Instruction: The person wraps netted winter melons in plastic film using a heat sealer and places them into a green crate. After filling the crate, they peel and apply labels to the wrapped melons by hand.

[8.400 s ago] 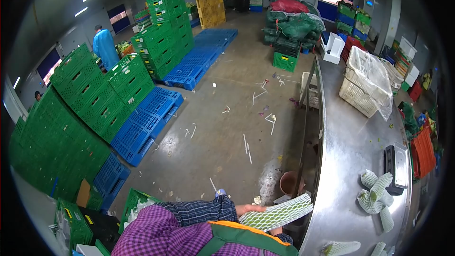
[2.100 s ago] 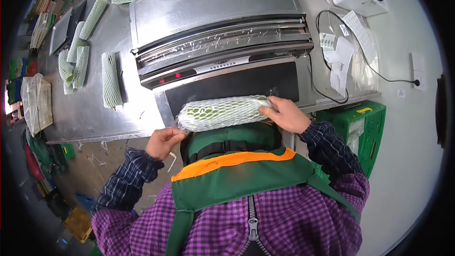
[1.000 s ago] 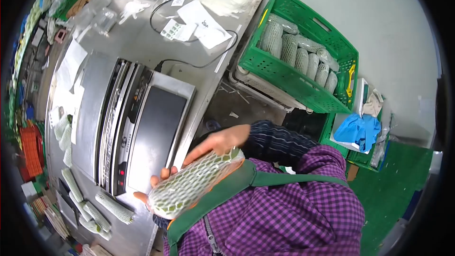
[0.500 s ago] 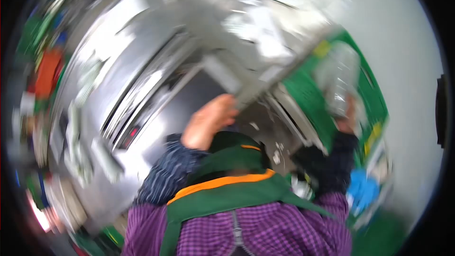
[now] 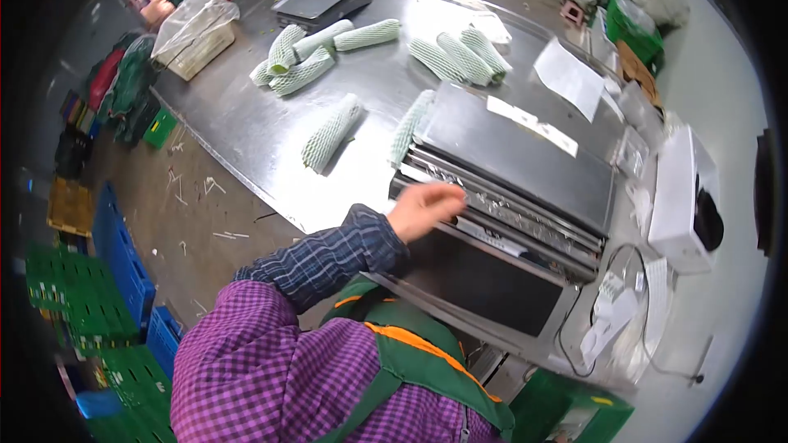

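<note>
My left hand (image 5: pixel 425 210) hovers over the near edge of the film rollers on a wrapping machine (image 5: pixel 509 148). Its fingers are loosely bent, thumb apart, with nothing visible between them. Clear film (image 5: pixel 525 217) stretches along the rollers, and a dark flat plate (image 5: pixel 484 279) lies on the machine's near side. Just past the hand, a long item in a pale green foam net (image 5: pixel 410 127) rests against the machine. Another foam-netted item (image 5: pixel 332 133) lies on the steel table (image 5: pixel 246 131). My right hand is out of view.
More foam-netted items (image 5: pixel 460 57) lie farther back, near a flat scale (image 5: pixel 313 0). A white crate with a plastic liner (image 5: pixel 197 49) stands at the far left edge. To the right are a white box (image 5: pixel 677 197) and a loose cable (image 5: pixel 566 344). A green crate (image 5: pixel 574 410) sits below.
My view has swung left from the green crate to the table. My right hand, which held a clear plastic item at the crate, has left view. My left hand is now over the rollers.
</note>
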Demonstrator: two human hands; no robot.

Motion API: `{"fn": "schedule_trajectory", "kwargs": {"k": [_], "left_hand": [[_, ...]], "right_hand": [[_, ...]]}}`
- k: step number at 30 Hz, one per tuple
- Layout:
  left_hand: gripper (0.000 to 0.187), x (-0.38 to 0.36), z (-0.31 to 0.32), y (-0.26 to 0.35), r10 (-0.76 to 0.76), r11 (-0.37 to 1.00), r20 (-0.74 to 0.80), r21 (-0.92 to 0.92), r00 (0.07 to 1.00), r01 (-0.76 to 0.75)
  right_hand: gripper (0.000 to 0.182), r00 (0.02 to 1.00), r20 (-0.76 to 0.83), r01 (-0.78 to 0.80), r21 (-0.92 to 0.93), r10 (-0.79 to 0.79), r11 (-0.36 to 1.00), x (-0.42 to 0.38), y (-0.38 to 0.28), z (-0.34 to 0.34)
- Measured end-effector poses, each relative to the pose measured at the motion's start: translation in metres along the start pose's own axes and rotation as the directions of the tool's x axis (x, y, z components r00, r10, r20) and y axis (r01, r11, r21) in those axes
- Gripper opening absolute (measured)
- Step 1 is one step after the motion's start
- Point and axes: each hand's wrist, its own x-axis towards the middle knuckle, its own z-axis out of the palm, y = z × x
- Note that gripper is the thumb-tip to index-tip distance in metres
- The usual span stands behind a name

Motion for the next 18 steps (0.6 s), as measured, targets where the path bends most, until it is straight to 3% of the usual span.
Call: {"fn": "schedule_trajectory", "kwargs": {"k": [2,3,4,5,8,10,12,14,16,18], "left_hand": [[0.023,0.025,-0.052,0.007,0.158,0.987,-0.236,0.016,0.959,-0.159],[0.022,0.037,-0.076,0.014,0.167,0.981,-0.312,-0.037,0.935,-0.188],[0.021,0.053,-0.102,0.013,0.198,0.980,-0.384,0.044,0.902,-0.196],[0.021,0.070,-0.128,0.012,0.255,0.966,-0.406,0.075,0.878,-0.246],[0.026,0.133,-0.203,-0.001,0.316,0.921,-0.480,0.362,0.819,-0.143],[0.031,0.183,-0.250,-0.008,0.415,0.838,-0.522,0.539,0.746,-0.089],[0.049,0.247,-0.319,-0.036,0.608,0.573,-0.427,0.819,0.669,0.002],[0.056,0.290,-0.359,-0.021,0.666,0.394,-0.366,0.913,0.650,0.111],[0.065,0.339,-0.412,-0.018,0.648,0.129,-0.280,0.957,0.709,0.260],[0.054,0.369,-0.436,-0.005,0.613,-0.061,-0.278,0.917,0.740,0.395]], "right_hand": [[0.041,0.991,-0.119,0.071,0.113,-0.058,0.991,-0.002,-0.036,-0.011],[0.040,0.978,-0.158,0.163,0.172,-0.136,0.971,0.000,-0.059,-0.011],[0.039,0.963,-0.154,0.253,0.217,-0.223,0.943,-0.001,-0.085,-0.008],[0.043,0.976,-0.125,0.215,0.443,-0.177,0.870,-0.029,-0.131,-0.045],[0.036,0.936,-0.123,0.351,0.291,-0.329,0.890,-0.128,-0.270,-0.166],[0.030,0.941,-0.136,0.334,0.252,-0.308,0.908,-0.135,-0.290,-0.145],[0.029,0.887,0.081,0.377,0.442,-0.455,0.814,-0.164,-0.320,-0.163],[0.028,0.871,0.113,0.368,0.498,-0.479,0.786,-0.187,-0.343,-0.177],[0.026,0.774,0.119,0.475,0.540,-0.622,0.695,-0.199,-0.354,-0.179],[0.024,0.753,0.141,0.478,0.553,-0.642,0.682,-0.217,-0.373,-0.194]]}}
